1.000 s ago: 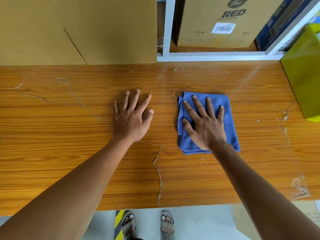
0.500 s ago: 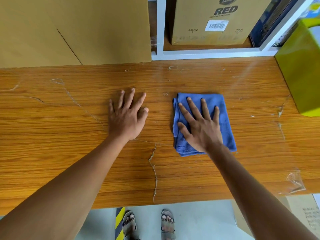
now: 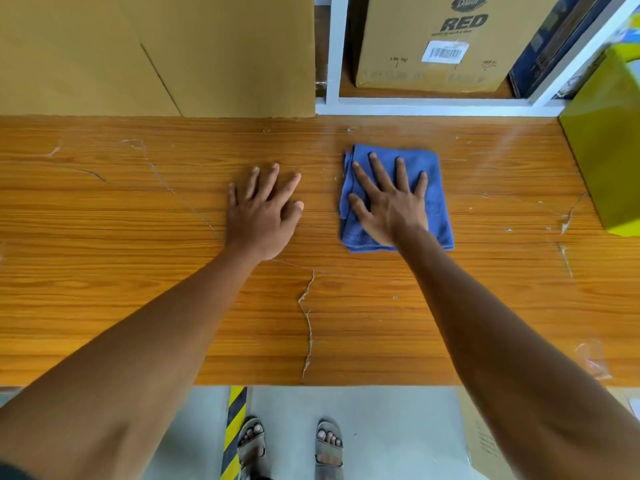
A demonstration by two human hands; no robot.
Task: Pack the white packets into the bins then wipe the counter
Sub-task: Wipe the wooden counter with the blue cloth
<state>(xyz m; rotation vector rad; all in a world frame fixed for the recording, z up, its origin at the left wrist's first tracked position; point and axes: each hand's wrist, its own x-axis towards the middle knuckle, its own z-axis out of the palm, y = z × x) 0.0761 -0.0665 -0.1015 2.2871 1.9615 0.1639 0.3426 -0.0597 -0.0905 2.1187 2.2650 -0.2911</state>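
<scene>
A folded blue cloth (image 3: 438, 188) lies on the scratched wooden counter (image 3: 104, 271), right of centre. My right hand (image 3: 389, 202) presses flat on the cloth, fingers straight and spread. To its left, my left hand (image 3: 263, 213) rests flat on the bare wood, fingers straight. A yellow-green bin (image 3: 609, 154) stands at the counter's right end. No white packets are in view.
A large plain cardboard box (image 3: 156, 53) stands at the back left. Behind the counter a white shelf frame (image 3: 415, 107) holds a carton marked RED (image 3: 433, 46). Torn tape strips (image 3: 306, 317) cross the wood. Below the front edge are the floor and my sandalled feet.
My right hand has pushed the cloth a little farther from me toward the back of the counter. The left hand has stayed flat on the wood. The camera view has shifted slightly.
</scene>
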